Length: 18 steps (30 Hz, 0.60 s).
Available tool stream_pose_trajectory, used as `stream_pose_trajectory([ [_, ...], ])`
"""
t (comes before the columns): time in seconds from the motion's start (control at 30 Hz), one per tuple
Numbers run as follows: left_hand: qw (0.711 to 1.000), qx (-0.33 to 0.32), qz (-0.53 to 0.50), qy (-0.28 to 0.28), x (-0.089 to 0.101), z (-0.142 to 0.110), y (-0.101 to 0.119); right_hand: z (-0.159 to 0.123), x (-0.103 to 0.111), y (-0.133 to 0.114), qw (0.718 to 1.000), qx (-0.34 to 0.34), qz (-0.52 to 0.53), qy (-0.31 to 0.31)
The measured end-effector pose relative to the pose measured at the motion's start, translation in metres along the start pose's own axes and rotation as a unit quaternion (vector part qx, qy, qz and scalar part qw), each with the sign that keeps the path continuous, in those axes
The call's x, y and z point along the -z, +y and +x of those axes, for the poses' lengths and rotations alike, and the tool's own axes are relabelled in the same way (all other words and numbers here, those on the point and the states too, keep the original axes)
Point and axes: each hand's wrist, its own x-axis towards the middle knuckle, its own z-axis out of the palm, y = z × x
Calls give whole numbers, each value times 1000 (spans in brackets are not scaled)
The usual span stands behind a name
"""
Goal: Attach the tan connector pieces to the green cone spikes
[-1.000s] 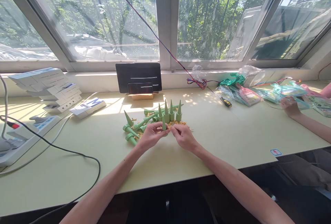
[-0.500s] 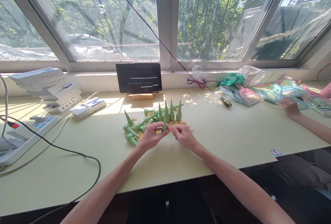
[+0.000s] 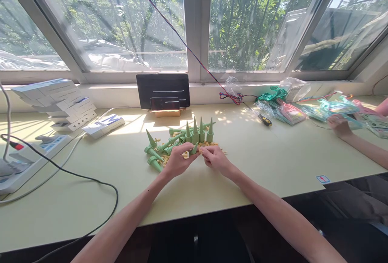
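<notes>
My left hand [image 3: 179, 160] is closed round a green plastic cone-shaped spike [image 3: 194, 149], its tip leaning up to the right. My right hand [image 3: 216, 158] pinches with thumb and forefinger right beside that spike; whatever lies between its fingertips is too small to make out. Behind the hands, several green spikes [image 3: 201, 130] stand upright on their collars. Others, like one green spike [image 3: 155, 163], lie on their sides to the left. Small yellow pieces [image 3: 212, 145] are scattered among them, partly hidden by my hands.
A tablet [image 3: 163, 89] with a phone before it leans at the window. White boxes [image 3: 72, 105], a power strip [image 3: 39, 162] and cables are at left. A screwdriver [image 3: 264, 120] and bagged pink and green items [image 3: 291, 111] lie right, near another person's hand [image 3: 339, 125].
The green spike in my left hand has tilted from nearly upright toward the right. My right hand has shifted slightly, staying beside it. The other person's hand has hardly moved.
</notes>
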Motion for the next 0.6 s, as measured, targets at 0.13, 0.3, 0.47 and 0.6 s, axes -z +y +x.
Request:
stream_pose_trajectory([
  [0.13,1000,-15,19,3,0,0,0,-1,1,-2,1000,-17,20,-10],
  [0.3,1000,-23,18,2,-1,-1,-2,0,3,0,998,-30,41,-25],
  [0.47,999,-36,16,5,-2,-1,-2,0,4,0,996,-51,62,-27],
  [0.6,999,-50,21,8,-2,-1,-1,-1,3,-3,996,-60,61,-27],
])
